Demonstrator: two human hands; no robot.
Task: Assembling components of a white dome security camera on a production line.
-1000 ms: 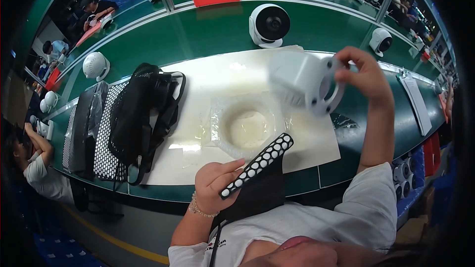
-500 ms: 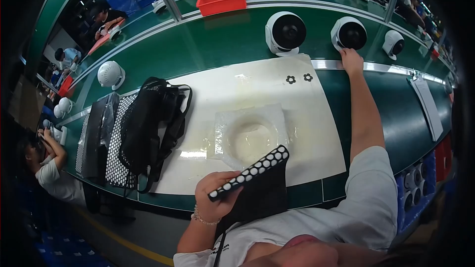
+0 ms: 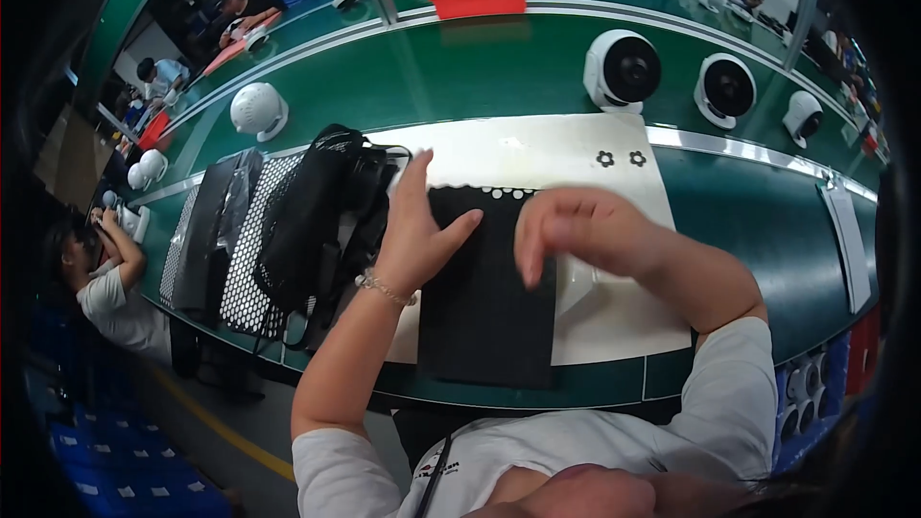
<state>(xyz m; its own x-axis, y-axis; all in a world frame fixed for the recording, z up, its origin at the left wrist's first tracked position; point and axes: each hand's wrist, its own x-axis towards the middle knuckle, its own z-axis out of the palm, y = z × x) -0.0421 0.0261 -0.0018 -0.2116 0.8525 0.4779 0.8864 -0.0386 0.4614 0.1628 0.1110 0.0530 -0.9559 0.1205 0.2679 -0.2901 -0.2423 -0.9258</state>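
Left hand (image 3: pixel 414 235): released, fingers extended upward, thumb spread wide toward the right. Beaded bracelet (image 3: pixel 386 290) at that wrist. Right hand (image 3: pixel 585 230): fingers bent downward, partly blurred; cannot tell whether they pinch anything or touch what lies below.

Between and below the hands: a flat black rectangular fabric-like piece (image 3: pixel 487 312), lying lengthwise toward the wearer. Its far edge is wavy, with a short row of white dots along the right part. Its near end reaches past the cream-coloured flat mat (image 3: pixel 624 331) onto the edge of the dark green bench (image 3: pixel 758 201). A pale, shiny object (image 3: pixel 576 290) shows just beside its right edge, mostly covered.

Two small black flower-shaped pieces (image 3: pixel 605 159) sit side by side near the mat's far right corner. Left of the left hand, a heap of black mesh with straps (image 3: pixel 305 221); next to it a black panel with white dots (image 3: pixel 251 278).

Farther off, on the green surface beyond the mat: three white rounded devices with black round fronts (image 3: pixel 624 72) at right, a white ball-shaped device (image 3: pixel 259 110) at left, a red rectangular bin (image 3: pixel 478 2) well beyond.
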